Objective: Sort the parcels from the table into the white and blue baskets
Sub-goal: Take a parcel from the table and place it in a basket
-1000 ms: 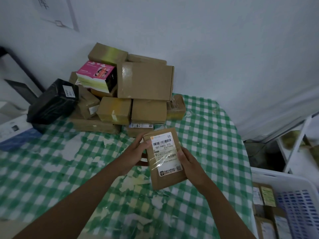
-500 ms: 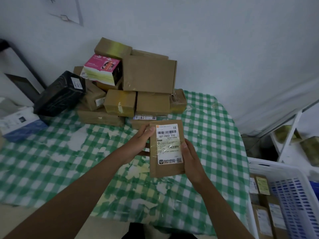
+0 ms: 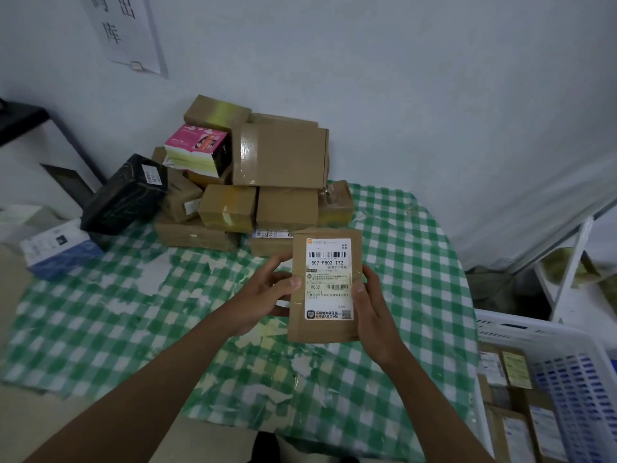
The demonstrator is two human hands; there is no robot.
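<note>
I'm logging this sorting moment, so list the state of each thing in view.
Brown parcel: held off the table, label facing up.
Left hand: grips the parcel's left edge.
Right hand: grips its right edge.
Parcel pile: stacked at the table's far edge.
Black parcel: tilted against the pile.
White basket: holds parcels.

Parcel sorting room: stacked parcels (image 3: 253, 182), basket (image 3: 547, 345)
</note>
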